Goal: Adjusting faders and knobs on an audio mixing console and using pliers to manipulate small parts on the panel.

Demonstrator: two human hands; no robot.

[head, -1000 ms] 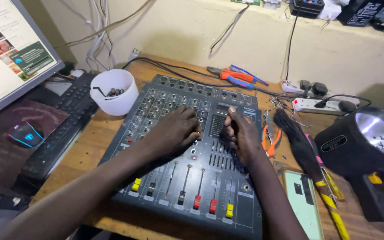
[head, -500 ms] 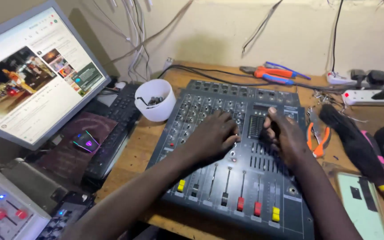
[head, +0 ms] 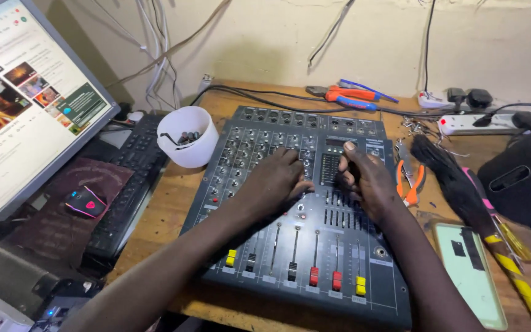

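Looking down, we see the wooden table (head: 185, 203) carrying everything, with the computer monitor (head: 26, 104) lit at the far left and tilted toward us. In the middle of the table lies the dark audio mixer (head: 302, 246), the thing both hands are on, its row of sliders with yellow, black and red caps along the near edge. At the right edge stands a black rounded speaker-like case (head: 523, 184), only partly in view. A black keyboard (head: 127, 184) lies between monitor and mixer, with a dark mouse pad (head: 62, 203) beside it. Our left hand (head: 275, 181) rests palm down on the mixer's knob field, fingers curled loosely onto the panel; it presses or touches the controls, but we cannot tell whether it pinches any one knob. Our right hand (head: 367, 178) rests just beside it, fingers bent over the small slider block, thumb pointing up toward the display strip, and it closes on nothing that we can make out. A white cup (head: 187, 136) with small dark parts inside stands just off the mixer's far left corner. A white power strip (head: 480, 120) lies along the wall. A black brush (head: 450, 178) and orange-handled pliers (head: 410, 178) lie to the mixer's right, and a small mouse (head: 86, 201) glows pink on the pad.
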